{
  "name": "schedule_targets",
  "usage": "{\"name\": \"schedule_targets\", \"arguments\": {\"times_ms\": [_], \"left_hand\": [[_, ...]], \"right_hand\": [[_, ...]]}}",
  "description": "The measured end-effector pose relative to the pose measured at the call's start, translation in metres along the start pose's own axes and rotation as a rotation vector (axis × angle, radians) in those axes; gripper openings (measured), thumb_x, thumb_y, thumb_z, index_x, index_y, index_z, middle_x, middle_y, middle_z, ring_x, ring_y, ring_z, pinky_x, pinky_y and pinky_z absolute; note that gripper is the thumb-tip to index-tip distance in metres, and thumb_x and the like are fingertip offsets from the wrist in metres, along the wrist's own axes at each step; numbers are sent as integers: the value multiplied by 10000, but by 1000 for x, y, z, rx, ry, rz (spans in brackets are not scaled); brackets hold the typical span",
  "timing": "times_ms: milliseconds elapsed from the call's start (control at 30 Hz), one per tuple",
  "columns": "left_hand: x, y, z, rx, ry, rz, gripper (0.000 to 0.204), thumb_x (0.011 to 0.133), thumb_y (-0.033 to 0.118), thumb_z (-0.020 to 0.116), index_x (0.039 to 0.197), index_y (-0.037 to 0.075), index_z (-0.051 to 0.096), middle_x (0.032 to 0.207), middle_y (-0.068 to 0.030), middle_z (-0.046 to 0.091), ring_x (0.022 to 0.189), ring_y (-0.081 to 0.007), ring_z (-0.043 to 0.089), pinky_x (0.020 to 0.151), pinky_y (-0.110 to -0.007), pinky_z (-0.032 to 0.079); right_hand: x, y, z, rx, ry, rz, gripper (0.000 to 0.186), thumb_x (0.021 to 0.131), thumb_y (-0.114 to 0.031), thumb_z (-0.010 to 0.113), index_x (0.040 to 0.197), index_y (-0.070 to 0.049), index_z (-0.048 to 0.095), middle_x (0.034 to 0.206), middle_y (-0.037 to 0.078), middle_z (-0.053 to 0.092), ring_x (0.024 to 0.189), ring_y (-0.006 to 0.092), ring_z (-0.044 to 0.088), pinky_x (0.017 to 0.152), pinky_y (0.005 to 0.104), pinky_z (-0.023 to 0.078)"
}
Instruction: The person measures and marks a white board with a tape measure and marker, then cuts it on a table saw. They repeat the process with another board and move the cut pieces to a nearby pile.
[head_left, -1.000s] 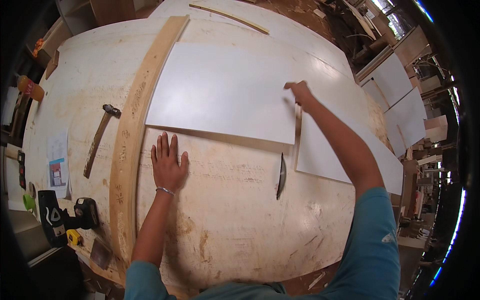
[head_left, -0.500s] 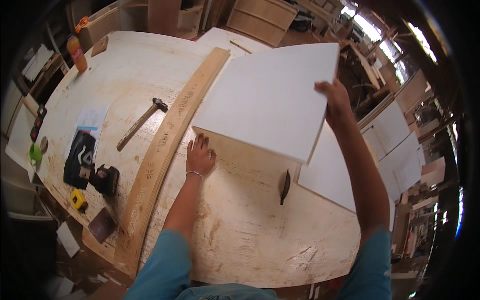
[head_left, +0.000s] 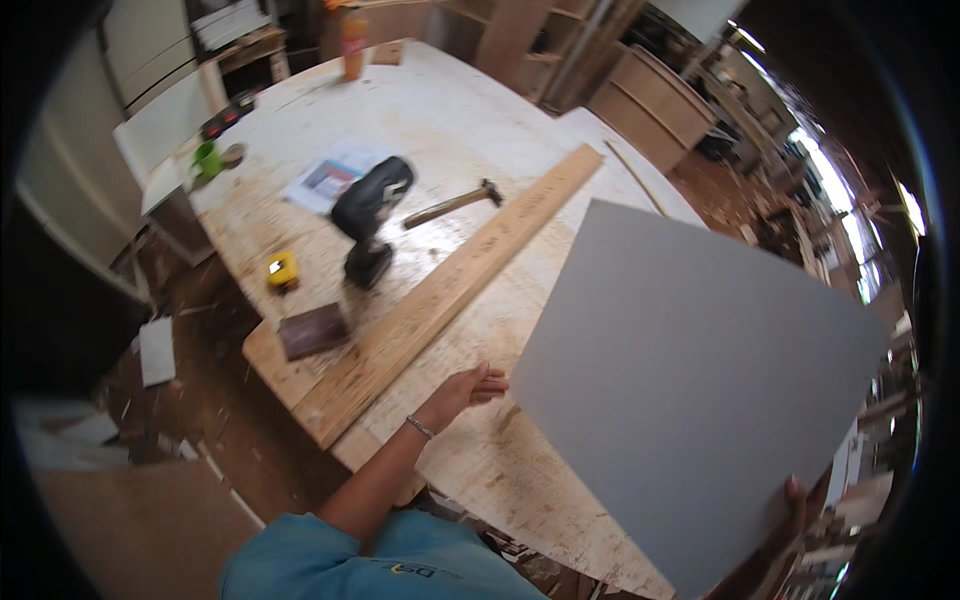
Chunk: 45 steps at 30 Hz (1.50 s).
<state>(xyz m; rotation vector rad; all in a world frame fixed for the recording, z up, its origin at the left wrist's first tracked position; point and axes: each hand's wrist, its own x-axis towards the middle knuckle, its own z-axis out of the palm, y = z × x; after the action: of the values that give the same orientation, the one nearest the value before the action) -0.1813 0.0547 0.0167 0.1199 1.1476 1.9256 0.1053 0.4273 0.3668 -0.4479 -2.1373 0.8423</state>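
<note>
A large square white panel (head_left: 690,390), greyish in shadow, is raised at a tilt over the right part of the worktable (head_left: 470,110). My right hand (head_left: 808,502) grips its lower right edge, the thumb lying on the near face and the other fingers mostly hidden behind. Just off the panel's left corner is my left hand (head_left: 463,393), open with fingers stretched toward it; whether the fingertips touch the edge I cannot tell. Left of the panel, a long wooden plank (head_left: 460,285) lies diagonally across the tabletop.
Beyond the plank lie a hammer (head_left: 452,205), a black cordless drill (head_left: 368,205), a yellow tape measure (head_left: 283,270) and a dark brown block (head_left: 314,332). A green cup (head_left: 207,160) and an orange drink bottle (head_left: 354,46) stand near the table's far left edges. Scraps litter the floor.
The panel has come off the table and swung nearer and right, tilting up. My right hand moved down with its edge; my left hand came away from the panel's front edge. The view turned left.
</note>
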Motion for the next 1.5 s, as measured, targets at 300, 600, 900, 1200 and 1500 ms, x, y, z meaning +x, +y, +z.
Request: {"name": "schedule_targets", "arguments": {"times_ms": [300, 600, 900, 1200, 1500], "left_hand": [[-148, 9, 24, -46, 372, 481, 817, 1077, 635, 367, 1597, 6, 322, 1558, -147, 465, 1441, -220, 430, 1205, -358, 335], [-409, -109, 3, -715, 924, 802, 875, 1001, 765, 352, 1574, 106, 403, 1558, -153, 479, 1429, -264, 461, 1161, -456, 408], [-554, -267, -123, -1123, 1313, 1044, 768, 1050, 679, 296, 1552, 112, 425, 1495, -188, 547, 1364, -332, 542, 1141, -519, 435], [-588, -322, -126, -1052, 1163, 702, 625, 1059, 564, 386, 1452, 97, 523, 1310, -159, 638, 1144, -317, 629, 1002, -484, 506], [-639, -435, -213, -912, 1419, 405, 485, 1067, 448, 475, 1351, 82, 621, 1125, -131, 728, 924, -302, 715, 864, -448, 576]], "right_hand": [[-86, -12, -42, -58, -205, -227, 648, 992, -365, 661, 1471, 40, 500, 1387, 215, 630, 1228, 359, 622, 1055, 480, 518], [-162, -26, 46, 388, -910, -26, 580, 897, -178, 765, 1385, 28, 529, 1336, 144, 591, 1144, 229, 581, 1018, 395, 470], [-352, -243, 173, 162, -1604, -597, 350, 891, -137, 780, 1195, 17, 700, 1148, 143, 757, 1028, 318, 731, 928, 374, 554], [-487, -321, 269, 449, -1676, -1637, 527, 813, -111, 724, 1335, -88, 663, 1358, 131, 681, 1273, 310, 648, 1106, 451, 514], [-595, -397, 417, 265, -1852, -1720, 448, 864, -109, 647, 1311, -130, 669, 1258, 147, 713, 1166, 337, 686, 1002, 464, 546]]}}
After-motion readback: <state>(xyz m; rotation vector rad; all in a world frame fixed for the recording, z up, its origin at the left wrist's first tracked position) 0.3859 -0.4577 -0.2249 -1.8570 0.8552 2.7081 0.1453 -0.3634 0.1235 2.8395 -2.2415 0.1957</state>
